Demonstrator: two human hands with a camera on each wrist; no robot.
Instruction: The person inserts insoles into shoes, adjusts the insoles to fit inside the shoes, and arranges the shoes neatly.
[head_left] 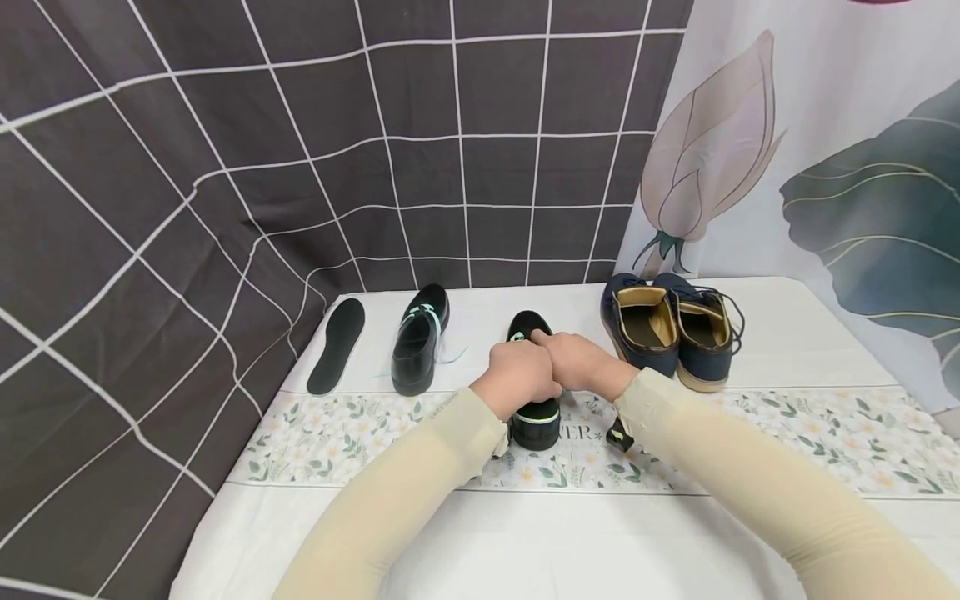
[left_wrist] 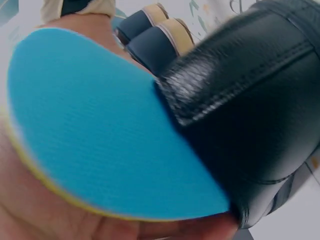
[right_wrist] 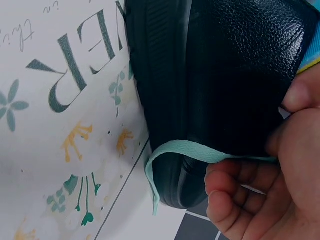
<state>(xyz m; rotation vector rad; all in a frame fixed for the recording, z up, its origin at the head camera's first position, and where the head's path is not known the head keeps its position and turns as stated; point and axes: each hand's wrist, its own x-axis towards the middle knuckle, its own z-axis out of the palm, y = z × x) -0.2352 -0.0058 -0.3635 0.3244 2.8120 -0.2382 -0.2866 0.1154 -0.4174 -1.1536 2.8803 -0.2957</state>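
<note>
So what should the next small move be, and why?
Probably the left hand should ease the blue insole deeper into the held shoe: the insole's end sticks out, while the right hand holds the shoe near its lace.

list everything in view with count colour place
Glossy leather laced shoes: 2, black with mint laces, table centre and left
Flat insole: 1, black, table far left
Thin insole: 1, blue with yellow edge, protruding from centre shoe
Low laced shoes: 2, navy with tan lining, table right
Table: 1, white, floral band, underneath
Grid cloth: 1, dark grey, behind and left
Floral cloth: 1, white, behind right
Small object: 1, black, at right wrist
Left hand: 1, beige sleeve, on blue insole
Right hand: 1, beige sleeve, at centre shoe
</note>
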